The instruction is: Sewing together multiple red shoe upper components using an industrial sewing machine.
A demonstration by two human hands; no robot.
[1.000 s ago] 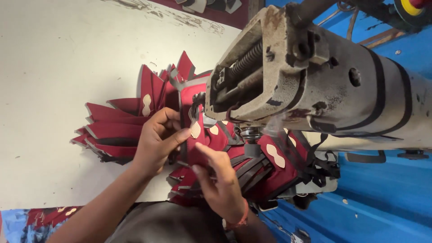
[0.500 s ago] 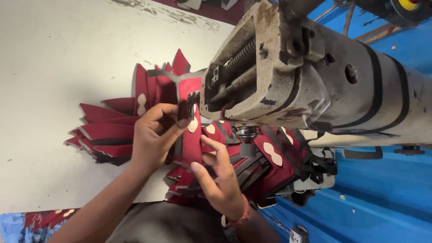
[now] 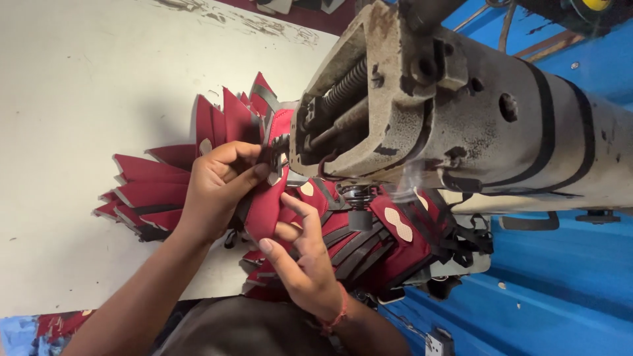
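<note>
1. White worktable (image 3: 79,99) lies beneath a worn sewing machine head (image 3: 422,99).
2. Left hand (image 3: 214,191) has its fingers closed, pinching a red fabric piece (image 3: 267,204) just under the machine head.
3. Right hand (image 3: 303,264), fingers loosely curled, touches the same piece from below.
4. More red pieces (image 3: 151,191) fan out beyond the left knuckles.

Matt red cloth pieces (image 3: 267,204), worn metal machine (image 3: 461,118)

Dark red fabric pieces (image 3: 165,191) with black stripes and cream patches; grey, rust-stained sewing machine head (image 3: 461,112); white table (image 3: 86,86); blue frame (image 3: 560,290) at right
</note>
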